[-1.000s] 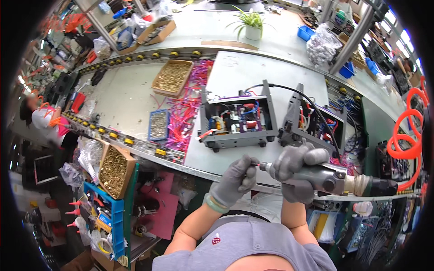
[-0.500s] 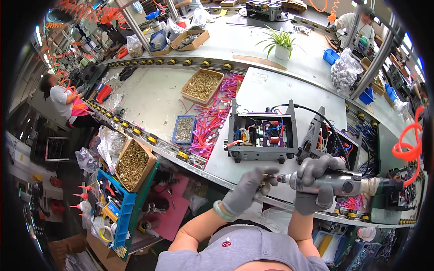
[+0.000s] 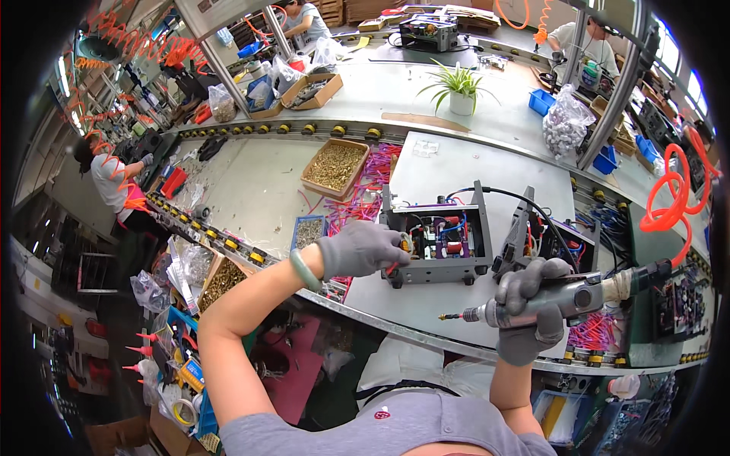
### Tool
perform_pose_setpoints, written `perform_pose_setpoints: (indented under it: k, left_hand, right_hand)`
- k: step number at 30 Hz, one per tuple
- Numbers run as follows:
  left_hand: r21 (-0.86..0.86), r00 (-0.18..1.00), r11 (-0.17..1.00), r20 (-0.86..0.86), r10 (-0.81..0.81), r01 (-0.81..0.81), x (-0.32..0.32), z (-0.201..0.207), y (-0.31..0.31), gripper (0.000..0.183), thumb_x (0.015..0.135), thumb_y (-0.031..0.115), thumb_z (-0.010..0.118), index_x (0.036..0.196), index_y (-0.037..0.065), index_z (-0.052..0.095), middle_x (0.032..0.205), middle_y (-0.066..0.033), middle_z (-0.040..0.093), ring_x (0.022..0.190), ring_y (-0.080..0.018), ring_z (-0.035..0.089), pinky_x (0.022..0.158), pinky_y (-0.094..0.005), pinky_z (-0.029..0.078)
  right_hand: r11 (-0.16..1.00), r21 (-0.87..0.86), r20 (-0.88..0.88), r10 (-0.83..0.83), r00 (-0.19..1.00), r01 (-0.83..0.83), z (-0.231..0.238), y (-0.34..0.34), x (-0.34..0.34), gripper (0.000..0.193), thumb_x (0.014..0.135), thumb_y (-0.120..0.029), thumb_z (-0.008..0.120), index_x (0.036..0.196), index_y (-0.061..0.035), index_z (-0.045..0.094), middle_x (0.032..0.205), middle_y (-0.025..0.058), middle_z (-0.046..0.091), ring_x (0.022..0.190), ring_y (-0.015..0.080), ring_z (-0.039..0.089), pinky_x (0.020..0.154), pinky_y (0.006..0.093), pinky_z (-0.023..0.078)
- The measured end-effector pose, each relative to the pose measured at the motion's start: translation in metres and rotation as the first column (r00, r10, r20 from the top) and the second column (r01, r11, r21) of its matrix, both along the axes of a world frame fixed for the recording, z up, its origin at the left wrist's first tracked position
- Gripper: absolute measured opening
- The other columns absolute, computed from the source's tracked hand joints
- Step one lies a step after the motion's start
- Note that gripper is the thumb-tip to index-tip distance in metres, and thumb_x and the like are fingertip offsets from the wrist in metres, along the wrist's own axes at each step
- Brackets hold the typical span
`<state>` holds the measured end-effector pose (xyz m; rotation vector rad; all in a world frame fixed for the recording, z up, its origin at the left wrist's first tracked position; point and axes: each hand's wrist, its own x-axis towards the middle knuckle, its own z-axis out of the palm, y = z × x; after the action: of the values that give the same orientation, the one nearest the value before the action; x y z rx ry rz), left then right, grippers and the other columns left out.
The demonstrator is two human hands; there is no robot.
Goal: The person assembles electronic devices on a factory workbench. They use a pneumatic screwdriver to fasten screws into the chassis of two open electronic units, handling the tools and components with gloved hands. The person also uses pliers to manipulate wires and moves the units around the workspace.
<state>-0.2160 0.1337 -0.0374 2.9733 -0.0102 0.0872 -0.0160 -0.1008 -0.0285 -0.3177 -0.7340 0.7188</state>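
My left hand (image 3: 363, 248), in a grey glove, rests against the left front of an open grey electronics chassis (image 3: 437, 242) with red and purple parts inside; its fingers are curled at the chassis wall. My right hand (image 3: 530, 310), also gloved, grips a grey pneumatic screwdriver (image 3: 563, 298) held level, its bit (image 3: 450, 316) pointing left just in front of the chassis. A second open unit (image 3: 540, 237) stands to the right of the chassis with a black cable arching over it.
A cardboard tray of brass screws (image 3: 334, 166) and pink and purple wire bundles (image 3: 365, 199) lie left of the chassis. A small blue bin (image 3: 308, 230) sits by the conveyor rollers. An orange coiled air hose (image 3: 669, 201) hangs right. Other people work at far benches.
My left hand left the screwdriver's tip and reached forward to the chassis. The right hand keeps holding the screwdriver, with the bit now uncovered. The view shifted, bringing the bench closer.
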Motion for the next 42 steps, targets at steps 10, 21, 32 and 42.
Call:
perform_pose_setpoints:
  k: [10,21,32,42]
  left_hand:
    - [-0.337,0.982,0.924,-0.014,0.186,-0.18,0.013,-0.018,0.001,0.014,0.087,0.027,0.067,0.092,0.016,0.073,0.078,-0.0063,0.066,0.073,-0.0269,0.066,0.066,-0.0377,0.052]
    - [-0.052,0.739,0.832,-0.492,0.46,-0.553,0.052,0.006,0.001,0.02,0.075,0.027,0.062,0.084,0.015,0.075,0.076,-0.0091,0.07,0.076,-0.0281,0.068,0.069,-0.0376,0.053]
    - [-0.074,0.77,0.873,-0.511,0.383,-0.483,0.055,-0.001,0.0,0.017,0.079,0.027,0.062,0.084,0.018,0.076,0.077,-0.0069,0.07,0.074,-0.0273,0.068,0.066,-0.0404,0.051]
    - [-0.019,0.77,0.888,-0.508,0.387,-0.459,0.059,-0.007,0.0,0.019,0.081,0.03,0.063,0.088,0.017,0.075,0.082,-0.0093,0.071,0.079,-0.0301,0.068,0.07,-0.0434,0.052]
  right_hand:
    - [0.986,-0.154,-0.071,-0.075,0.995,0.064,-0.001,-0.003,0.002,0.054,0.082,-0.03,0.075,0.125,-0.0084,0.05,0.091,0.0051,0.053,0.073,0.0172,0.059,0.065,0.0326,0.051]
    - [0.981,-0.181,-0.064,-0.083,0.995,0.07,-0.007,0.004,0.017,0.051,0.081,-0.025,0.075,0.123,-0.009,0.052,0.092,0.0051,0.055,0.074,0.0171,0.059,0.069,0.0357,0.051]
    - [0.996,-0.084,-0.062,-0.041,0.997,0.035,-0.014,0.058,0.015,0.045,0.083,-0.021,0.074,0.122,-0.0126,0.054,0.094,0.0055,0.052,0.077,0.0199,0.057,0.053,0.0341,0.053]
    - [0.955,-0.23,0.115,0.217,0.969,-0.186,-0.061,0.116,-0.004,0.051,0.081,-0.008,0.079,0.121,-0.015,0.048,0.103,0.0009,0.051,0.089,0.0086,0.051,0.076,0.0272,0.047]
